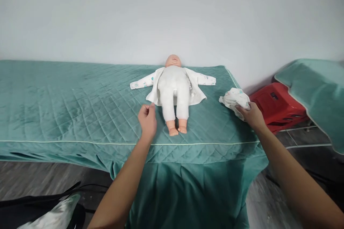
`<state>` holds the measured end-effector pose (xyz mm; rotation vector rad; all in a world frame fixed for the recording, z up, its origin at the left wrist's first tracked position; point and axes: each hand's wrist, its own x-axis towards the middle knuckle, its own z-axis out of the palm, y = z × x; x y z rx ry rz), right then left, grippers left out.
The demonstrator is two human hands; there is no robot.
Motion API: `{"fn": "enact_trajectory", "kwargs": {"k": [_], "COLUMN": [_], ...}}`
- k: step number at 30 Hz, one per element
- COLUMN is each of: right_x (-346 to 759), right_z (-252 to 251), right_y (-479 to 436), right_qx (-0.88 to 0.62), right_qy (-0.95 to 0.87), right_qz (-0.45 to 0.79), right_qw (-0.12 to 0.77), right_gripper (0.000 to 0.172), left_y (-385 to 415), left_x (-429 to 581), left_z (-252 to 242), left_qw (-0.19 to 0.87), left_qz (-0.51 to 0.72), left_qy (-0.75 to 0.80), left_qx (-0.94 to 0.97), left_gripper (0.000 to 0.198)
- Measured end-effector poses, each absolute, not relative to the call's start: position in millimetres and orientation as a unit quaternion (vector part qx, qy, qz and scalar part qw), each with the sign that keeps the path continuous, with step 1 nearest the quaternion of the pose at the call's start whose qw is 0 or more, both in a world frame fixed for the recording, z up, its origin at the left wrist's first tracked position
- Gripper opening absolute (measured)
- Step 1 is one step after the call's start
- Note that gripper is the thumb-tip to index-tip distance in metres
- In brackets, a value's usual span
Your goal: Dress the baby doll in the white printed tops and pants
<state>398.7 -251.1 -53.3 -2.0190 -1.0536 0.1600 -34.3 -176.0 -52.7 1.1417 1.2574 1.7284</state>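
At the right edge of the green bed: crumpled white cloth in right hand, doll to its left.
Right hand grasps the cloth between thumb and fingers; colored print visible, can't tell if it rests on the bed. Doll on its back, head at the wall, feet toward the near edge. White shirt spread open around it, printed sleeves out to both sides. Left hand loosely clenched by the shirt hem, nothing visible inside; can't tell if thumb touches hem. Red plastic stool just right of bed, green cover partly over it.
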Motion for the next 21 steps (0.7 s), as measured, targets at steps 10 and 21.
{"fn": "enact_trajectory", "kwargs": {"k": [10,21], "right_x": [299,202], "right_z": [66,181], "right_y": [-223,-244], "right_qx": [-0.629,-0.416], "right_qy": [-0.640,-0.710], "right_qz": [0.148,0.267], "right_qw": [0.415,0.502], "right_gripper": [0.015,0.018], "left_y": [-189,-207], "left_x": [-3,27], "left_z": [24,117], "left_qw": [0.386,0.361], "left_qz": [0.426,0.476], "left_qy": [0.369,0.244], "left_qx": [0.730,0.764], "left_gripper": [0.014,0.040]}}
